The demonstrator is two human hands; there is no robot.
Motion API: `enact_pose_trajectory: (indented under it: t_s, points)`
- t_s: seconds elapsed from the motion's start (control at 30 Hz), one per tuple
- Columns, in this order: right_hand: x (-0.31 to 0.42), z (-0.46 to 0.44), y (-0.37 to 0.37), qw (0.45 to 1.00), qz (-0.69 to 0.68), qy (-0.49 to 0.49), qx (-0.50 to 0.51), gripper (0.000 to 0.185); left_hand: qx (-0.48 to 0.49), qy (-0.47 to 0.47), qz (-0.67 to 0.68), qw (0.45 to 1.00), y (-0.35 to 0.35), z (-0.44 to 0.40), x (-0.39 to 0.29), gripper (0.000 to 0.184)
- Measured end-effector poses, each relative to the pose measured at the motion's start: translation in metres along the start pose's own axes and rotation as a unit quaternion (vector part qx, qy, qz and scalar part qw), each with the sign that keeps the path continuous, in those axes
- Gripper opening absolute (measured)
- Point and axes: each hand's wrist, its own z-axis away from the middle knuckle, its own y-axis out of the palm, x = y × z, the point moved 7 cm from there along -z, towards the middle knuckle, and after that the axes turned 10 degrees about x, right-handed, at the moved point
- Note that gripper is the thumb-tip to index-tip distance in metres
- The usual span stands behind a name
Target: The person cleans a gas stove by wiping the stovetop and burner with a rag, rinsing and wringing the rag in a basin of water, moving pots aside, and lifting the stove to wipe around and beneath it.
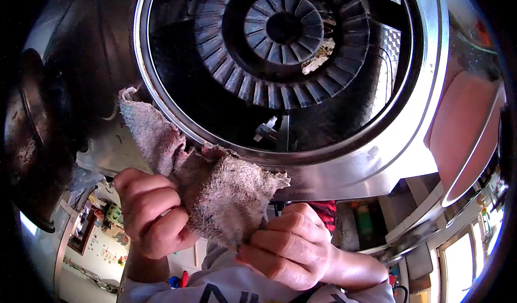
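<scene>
A worn greyish-brown rag (229, 195) with frayed edges hangs stretched and bunched between my two hands. My left hand (153, 209) is closed, its curled fingers gripping the rag's near left side. My right hand (293, 246) pinches the lower right corner of the cloth. Just beyond the rag is a gas stove with a round steel rim (371, 155). Inside the rim sits a dark ribbed ring burner (284, 28), with a pale crusty patch on its right side. The rag's upper edge overlaps the front of the rim; whether it presses there I cannot tell.
A dark, stained round pan-like object (32, 136) stands at the left. On the right is a pinkish bowl-like vessel (466, 128). Below the stove's right front are shelves with a green container (364, 222). A bright window or door (458, 265) shows at the lower right.
</scene>
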Motion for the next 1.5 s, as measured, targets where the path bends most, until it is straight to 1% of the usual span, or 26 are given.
enact_pose_trajectory:
  t_s: [0.13,0.23,0.33,0.43,0.63,0.73,0.83,1.03,1.1,1.2,1.3,1.4,1.43,1.5]
  points:
    - [-0.004,0.007,-0.004,1.0,-0.01,0.005,0.019,0.034,-0.016,-0.016,-0.008,1.0,0.003,0.001,-0.002,0.032]
    - [-0.009,0.012,-0.004,0.999,-0.029,0.016,0.018,0.036,-0.014,-0.023,-0.001,1.0,0.003,0.001,-0.003,0.032]
    - [-0.011,0.012,-0.007,0.999,-0.021,0.024,0.006,0.036,0.009,-0.011,0.028,1.0,0.004,0.003,-0.005,0.031]
    - [-0.012,0.011,-0.008,1.0,-0.008,0.025,-0.001,0.038,0.001,-0.014,0.035,0.999,0.002,0.005,-0.006,0.03]
    - [-0.011,0.005,-0.004,1.0,0.006,0.005,0.019,0.041,-0.005,-0.02,0.044,0.999,0.003,0.012,-0.005,0.035]
    - [-0.011,-0.001,0.0,0.999,0.007,0.007,0.039,0.044,-0.01,-0.028,0.04,0.999,0.003,0.018,0.0,0.035]
    - [-0.009,-0.005,0.007,0.996,-0.021,0.034,0.074,0.041,-0.01,-0.03,0.04,0.999,0.0,0.023,0.004,0.035]
    - [-0.006,-0.014,0.015,0.996,0.0,0.035,0.086,0.043,-0.014,-0.032,0.05,0.998,-0.002,0.031,0.014,0.037]
    - [-0.006,-0.015,0.019,0.997,-0.002,0.034,0.07,0.044,-0.02,-0.034,0.048,0.998,-0.001,0.032,0.016,0.039]
    - [-0.004,-0.018,0.018,0.995,0.041,0.022,0.085,0.04,-0.016,-0.051,0.037,0.998,0.002,0.035,0.016,0.041]
    - [0.0,-0.023,0.016,0.99,0.083,0.026,0.107,0.038,-0.029,-0.034,0.014,0.999,0.0,0.036,0.016,0.04]
    - [0.0,-0.024,0.018,0.987,0.1,0.034,0.119,0.039,-0.093,-0.027,-0.069,0.993,-0.003,0.05,0.017,0.048]
    - [0.001,-0.023,0.019,0.987,0.102,0.037,0.122,0.039,-0.095,-0.014,-0.06,0.994,-0.002,0.055,0.023,0.056]
    - [0.001,-0.019,0.021,0.987,0.1,0.023,0.121,0.04,-0.111,-0.068,-0.058,0.99,0.004,0.046,0.024,0.058]
